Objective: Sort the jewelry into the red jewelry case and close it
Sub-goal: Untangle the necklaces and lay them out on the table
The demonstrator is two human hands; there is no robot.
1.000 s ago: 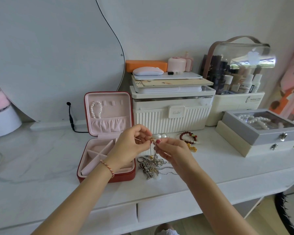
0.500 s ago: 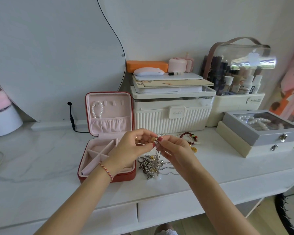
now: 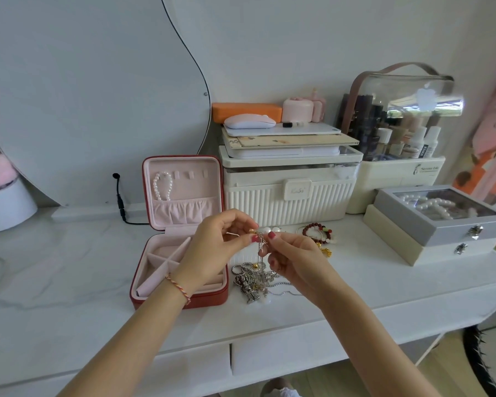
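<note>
A broad white marble-look tabletop [image 3: 69,262] runs across the room in front of the person, with a big curved mirror [image 3: 83,90] leaning on the wall behind it. Toward the back stands a ribbed cream storage box [image 3: 289,196] stacked with flat things, and off to the right a grey glass-lidded box [image 3: 441,216] showing pearls inside. The red jewelry case [image 3: 181,233] sits open on the table, left of centre, its lid upright; a pearl bracelet [image 3: 162,186] hangs inside the pink lid, and the divided pink tray below looks bare where I can see it, though the left hand covers part of it. Just right of the case lies a tangled heap of silver chains [image 3: 254,280], and farther back a red beaded bracelet [image 3: 317,233]. Both hands are raised above the heap. The left hand [image 3: 215,247], a braided cord at its wrist, has thumb and forefinger pressed together on a small gold piece at the top of a thin chain [image 3: 260,247]. The right hand [image 3: 295,259] pinches the same chain just beside it, thumb and fingertip closed, the other fingers curled in. The chain hangs straight down from between the two pinches into the heap.
</note>
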